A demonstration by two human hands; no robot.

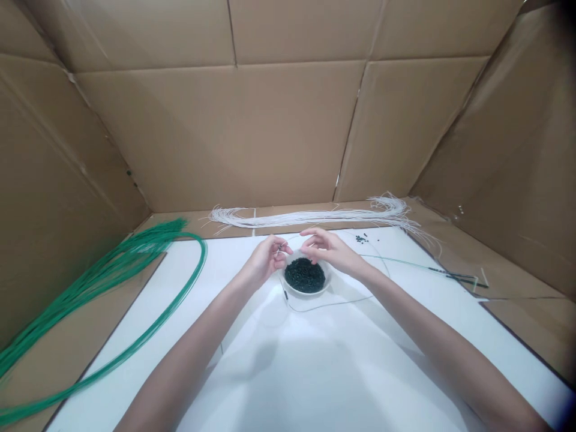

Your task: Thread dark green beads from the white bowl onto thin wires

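My left hand pinches a small dark bead on a thin wire between thumb and forefinger, just above the rim of a white bowl. The bowl is full of small dark green beads. My right hand hovers over the bowl's far rim, fingers curved and apart, close to my left fingertips. It does not clearly hold anything. The thin wire loops in front of the bowl, and one short dark bead sits on it near the bowl's left side.
A bundle of green wires lies at the left, and white cords lie along the back. A green wire with dark pieces runs right, and a few loose beads sit behind my right hand. Cardboard walls surround the white sheet.
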